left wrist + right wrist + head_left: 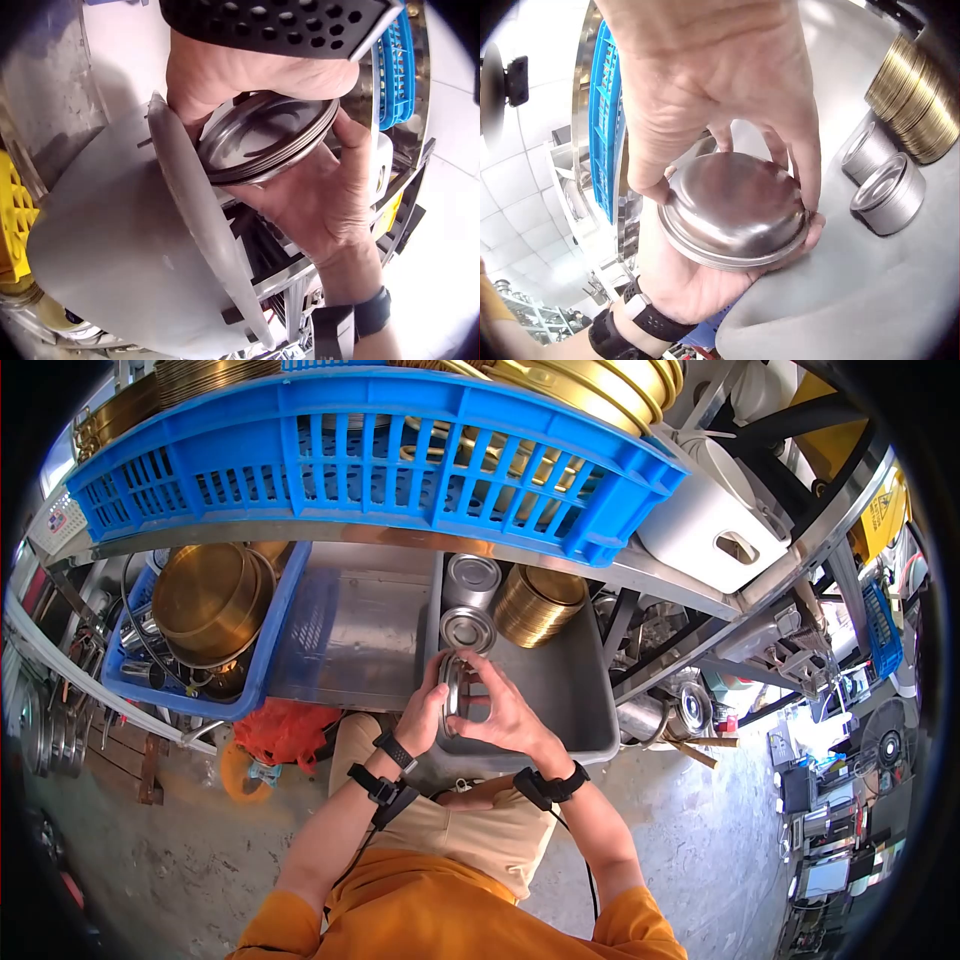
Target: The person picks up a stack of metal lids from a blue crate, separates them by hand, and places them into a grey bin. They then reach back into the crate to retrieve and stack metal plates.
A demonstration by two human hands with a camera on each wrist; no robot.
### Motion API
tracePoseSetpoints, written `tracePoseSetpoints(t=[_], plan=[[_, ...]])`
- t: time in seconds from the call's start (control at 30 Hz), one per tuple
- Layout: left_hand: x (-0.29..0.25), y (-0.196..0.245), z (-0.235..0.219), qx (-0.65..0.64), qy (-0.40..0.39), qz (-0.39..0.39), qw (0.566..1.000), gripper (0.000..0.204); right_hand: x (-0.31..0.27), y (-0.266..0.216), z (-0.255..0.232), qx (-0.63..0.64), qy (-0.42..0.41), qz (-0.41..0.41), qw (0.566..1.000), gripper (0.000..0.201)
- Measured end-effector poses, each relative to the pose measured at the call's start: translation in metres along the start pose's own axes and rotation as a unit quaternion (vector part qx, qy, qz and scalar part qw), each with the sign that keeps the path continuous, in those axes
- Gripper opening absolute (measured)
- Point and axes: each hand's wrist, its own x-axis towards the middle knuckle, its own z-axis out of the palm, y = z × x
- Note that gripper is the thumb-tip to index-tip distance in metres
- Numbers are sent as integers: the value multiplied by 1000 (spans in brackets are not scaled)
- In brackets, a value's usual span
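Both hands hold a short stack of round steel dishes (452, 698) over the near edge of a grey tub (570, 705). The left hand (425, 710) grips the stack from the left. From the other side, the right hand (507, 712) curls its fingers and thumb round the rims. In the left wrist view, several thin rims lie together in the nested dishes (262, 139). The right wrist view shows the rounded underside of a dish (735, 202), with the left palm (679, 281) beneath it. Two steel stacks (467, 630) and a gold-coloured stack (535, 615) stand inside the tub.
A blue crate (390, 455) of gold-coloured ware sits on the shelf above the tub. To the left are a metal tray (350, 620) and a blue basket (225, 705) with gold pans (205, 600). A white container (690, 550) is at the upper right.
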Motion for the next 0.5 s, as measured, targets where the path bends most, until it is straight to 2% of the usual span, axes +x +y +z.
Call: tracePoseSetpoints(t=[0.27,0.37,0.43,0.5], plan=[[0,-3,1,1,-6,16,1000,65,-5,0,3,-39,16,-39,998,90],[-1,3,4,12,-1,23,1000,66,-6,9,2,-22,1,-41,999,90],[-1,-2,2,12,-3,23,1000,67,-6,16,3,47,0,-26,999,91],[-1,1,2,12,-6,23,1000,68,-7,18,-1,43,-9,-15,999,92]])
